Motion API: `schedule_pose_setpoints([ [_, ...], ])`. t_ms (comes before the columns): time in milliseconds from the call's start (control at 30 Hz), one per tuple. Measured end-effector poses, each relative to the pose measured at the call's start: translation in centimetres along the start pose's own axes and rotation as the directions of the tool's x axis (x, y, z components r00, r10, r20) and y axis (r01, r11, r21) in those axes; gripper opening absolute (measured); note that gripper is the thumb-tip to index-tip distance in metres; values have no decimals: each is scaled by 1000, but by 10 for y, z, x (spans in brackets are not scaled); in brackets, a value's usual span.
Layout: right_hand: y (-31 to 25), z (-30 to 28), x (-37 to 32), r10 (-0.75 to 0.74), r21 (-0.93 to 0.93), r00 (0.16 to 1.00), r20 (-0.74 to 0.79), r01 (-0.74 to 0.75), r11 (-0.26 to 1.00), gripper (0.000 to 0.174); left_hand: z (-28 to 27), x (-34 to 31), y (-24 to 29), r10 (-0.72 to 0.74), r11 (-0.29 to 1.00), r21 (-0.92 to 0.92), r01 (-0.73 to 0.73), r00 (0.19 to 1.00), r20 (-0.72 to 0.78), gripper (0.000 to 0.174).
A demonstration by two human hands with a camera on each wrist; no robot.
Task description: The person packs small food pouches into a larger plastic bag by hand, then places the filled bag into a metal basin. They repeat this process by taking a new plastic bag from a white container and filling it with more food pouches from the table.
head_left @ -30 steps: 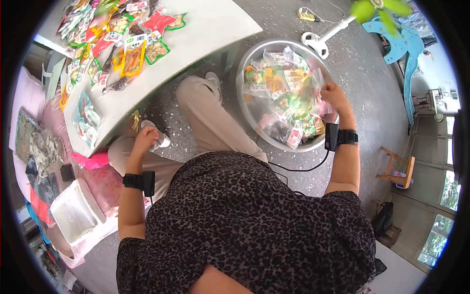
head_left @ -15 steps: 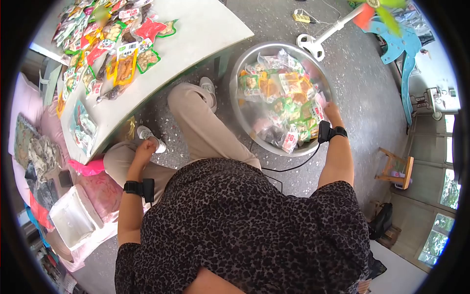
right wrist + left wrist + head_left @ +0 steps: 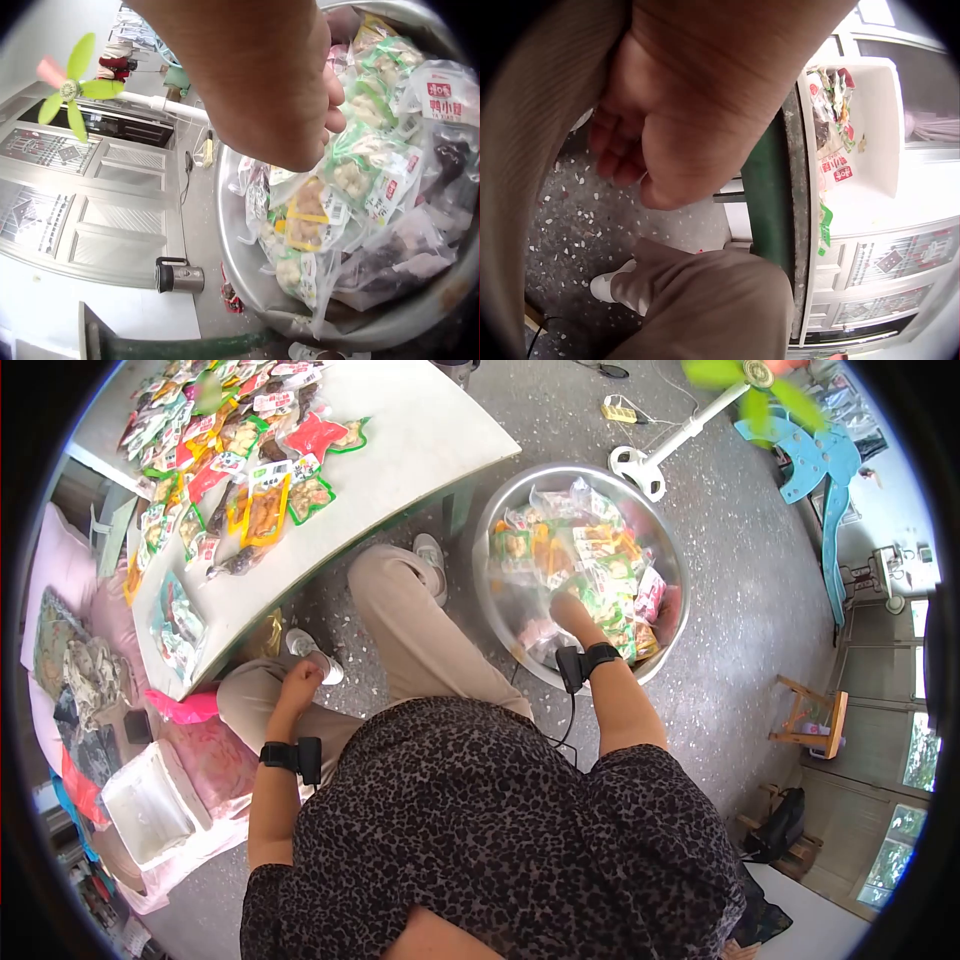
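Observation:
A wide metal basin (image 3: 497, 520) on the floor holds several clear snack packets (image 3: 600, 560). My right hand (image 3: 570, 612) reaches into its near side and lies on the packets. In the right wrist view the right hand (image 3: 334, 97) hangs over packets (image 3: 315, 214) of pale and brown food inside the basin (image 3: 232, 247); its fingertips are hidden, so any grip is unclear. My left hand (image 3: 300, 680) rests on my left knee. In the left wrist view the left hand (image 3: 622, 161) has loosely curled fingers against the beige trouser leg (image 3: 525, 187) and holds nothing.
A white table (image 3: 420, 420) at upper left carries several more snack packets (image 3: 250, 460). A fan stand (image 3: 640, 465) and a power strip (image 3: 625, 412) lie beyond the basin. A white bin (image 3: 150, 810) stands at lower left, a small wooden stool (image 3: 815, 710) at right.
My right hand moved from the basin's far right rim across to its near left side and down onto the packets. The left hand stayed on the knee.

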State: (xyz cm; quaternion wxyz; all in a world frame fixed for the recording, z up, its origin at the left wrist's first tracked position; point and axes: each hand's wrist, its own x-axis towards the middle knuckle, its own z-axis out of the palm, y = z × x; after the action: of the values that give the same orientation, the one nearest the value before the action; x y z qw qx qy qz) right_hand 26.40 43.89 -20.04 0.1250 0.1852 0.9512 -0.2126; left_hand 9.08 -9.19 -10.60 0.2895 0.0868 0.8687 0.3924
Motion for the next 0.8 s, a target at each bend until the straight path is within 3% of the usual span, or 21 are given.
schedule_pose_setpoints([
  [167,-117,-59,6,-82,198,988,-130,107,974,20,-10,-8,4,8,990,-139,-17,998,-68,15],
  [267,-202,-103,-8,-225,354,914,-337,344,869,20,-24,-17,15,40,978,-195,-75,983,-179,14],
  [333,-246,-110,-6,-294,357,885,-360,422,833,16,-37,-31,27,99,967,-194,-163,948,-302,13],
  [400,-289,-110,-11,-417,395,814,-404,566,723,16,-52,-49,38,135,964,-143,-225,875,-465,12],
  [467,-320,-100,-10,-582,247,642,-499,750,614,18,-68,-59,33,195,951,-94,-295,807,-558,12],
  [533,-340,-83,-2,-671,137,537,-512,822,553,20,-90,-82,46,243,964,75,-255,734,-634,8],
  [567,-347,-76,-2,-708,37,490,-508,834,551,20,-94,-81,26,204,971,52,-233,698,-687,9],
  [600,-351,-69,-3,-739,-65,443,-507,835,546,21,-103,-98,40,155,965,-39,-260,681,-715,10],
  [700,-351,-53,5,-802,-193,440,-404,816,545,21,-125,-123,25,118,986,39,-162,513,-850,10],
  [800,-351,-48,9,-806,-237,455,-380,794,560,19,-143,-147,18,189,981,192,-21,320,-928,12],
])
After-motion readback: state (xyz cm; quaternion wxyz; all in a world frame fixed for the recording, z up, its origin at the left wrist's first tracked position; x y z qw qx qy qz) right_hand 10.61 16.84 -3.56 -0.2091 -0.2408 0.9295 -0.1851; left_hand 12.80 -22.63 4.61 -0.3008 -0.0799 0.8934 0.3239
